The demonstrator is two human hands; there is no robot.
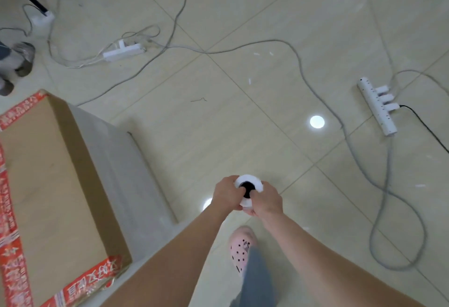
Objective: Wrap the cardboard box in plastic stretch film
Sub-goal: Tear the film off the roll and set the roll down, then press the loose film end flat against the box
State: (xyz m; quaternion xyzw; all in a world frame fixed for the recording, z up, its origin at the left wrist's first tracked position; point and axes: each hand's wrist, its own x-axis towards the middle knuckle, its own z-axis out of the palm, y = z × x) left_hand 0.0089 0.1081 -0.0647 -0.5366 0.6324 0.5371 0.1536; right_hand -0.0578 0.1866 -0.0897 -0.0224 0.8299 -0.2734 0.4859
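Partway: left hand (227, 193) and right hand (266, 201) gripped the white film roll (249, 180); brown cardboard box (43, 173) wrapped along its side, top bare.

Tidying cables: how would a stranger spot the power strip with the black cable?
From the cardboard box, look across the floor to the right edge. A long white power strip lies there. Unlike the upper-left strip, it carries three white plugs in a row.

Both bare arms reach forward and down, hands brought together.
The left hand (227, 193) and right hand (266, 201) face each other, fingers curled round a film roll (250, 180) held between them, forearms converging toward the wrists.
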